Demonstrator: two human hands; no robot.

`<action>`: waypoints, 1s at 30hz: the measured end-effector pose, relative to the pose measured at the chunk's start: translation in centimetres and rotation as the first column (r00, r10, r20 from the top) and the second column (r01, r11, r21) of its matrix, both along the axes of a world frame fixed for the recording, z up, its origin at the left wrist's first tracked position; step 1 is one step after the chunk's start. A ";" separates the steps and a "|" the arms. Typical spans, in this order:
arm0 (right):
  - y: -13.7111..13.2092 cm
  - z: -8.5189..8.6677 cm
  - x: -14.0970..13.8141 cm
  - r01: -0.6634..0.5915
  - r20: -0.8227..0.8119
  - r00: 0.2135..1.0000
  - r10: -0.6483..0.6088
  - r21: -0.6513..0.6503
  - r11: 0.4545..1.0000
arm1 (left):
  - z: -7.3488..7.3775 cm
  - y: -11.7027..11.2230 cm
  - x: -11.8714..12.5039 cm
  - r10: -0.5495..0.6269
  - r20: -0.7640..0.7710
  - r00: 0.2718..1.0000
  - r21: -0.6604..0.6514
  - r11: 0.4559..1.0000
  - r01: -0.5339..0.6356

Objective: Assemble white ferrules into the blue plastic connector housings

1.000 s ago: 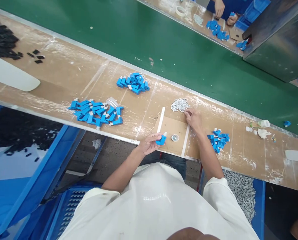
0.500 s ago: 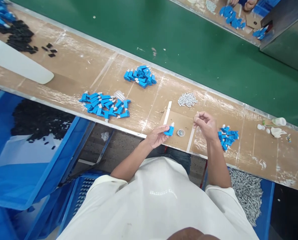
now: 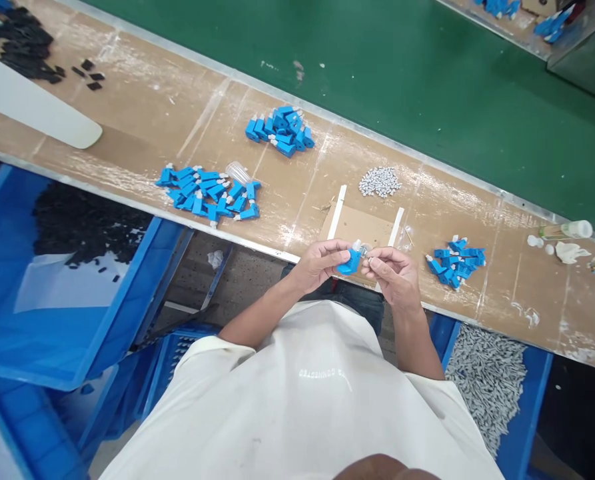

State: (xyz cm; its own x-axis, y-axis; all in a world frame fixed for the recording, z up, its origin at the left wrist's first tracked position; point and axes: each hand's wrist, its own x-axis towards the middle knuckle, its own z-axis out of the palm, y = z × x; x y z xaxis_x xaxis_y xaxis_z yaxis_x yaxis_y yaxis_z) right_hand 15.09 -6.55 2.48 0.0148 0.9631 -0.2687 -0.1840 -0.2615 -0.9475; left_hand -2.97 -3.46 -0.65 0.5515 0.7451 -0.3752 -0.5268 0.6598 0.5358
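Observation:
My left hand (image 3: 322, 265) grips a blue plastic part (image 3: 348, 263) with a small white tip pointing away from me. Close to its right side, my right hand (image 3: 391, 272) is closed in a pinch; whatever lies between the fingertips is too small to make out. A small round clear cup (image 3: 364, 251) shows partly behind the fingers. Under the hands is a cardboard mat (image 3: 364, 227) edged by two white strips. Beyond it lies a heap of small grey pieces (image 3: 380, 181).
Blue parts lie in a right pile (image 3: 456, 262), a far pile (image 3: 282, 130) and a left pile (image 3: 207, 193). A white blade-shaped panel (image 3: 37, 100) juts over the bench at left. Blue bins (image 3: 92, 333) stand below the bench edge. A green surface (image 3: 327, 67) runs behind.
My right hand has moved left and toward me, up to the blue part. My left hand has shifted slightly right with the part. The camera view has tilted a little.

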 end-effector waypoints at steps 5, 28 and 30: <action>-0.4 0.0 -0.3 0.003 0.051 0.999 -0.006 0.052 0.999 | 0.9 -0.4 -0.2 0.002 -0.042 0.999 0.085 0.996 0.002; -0.7 1.2 -1.3 -0.003 0.226 0.974 -0.027 0.128 0.992 | -1.1 -0.6 -0.3 0.078 -0.198 0.977 0.346 0.938 -0.005; -0.8 1.2 -1.3 0.000 0.256 0.966 -0.036 0.138 0.990 | -1.1 -0.6 -0.3 0.092 -0.223 0.971 0.379 0.925 -0.001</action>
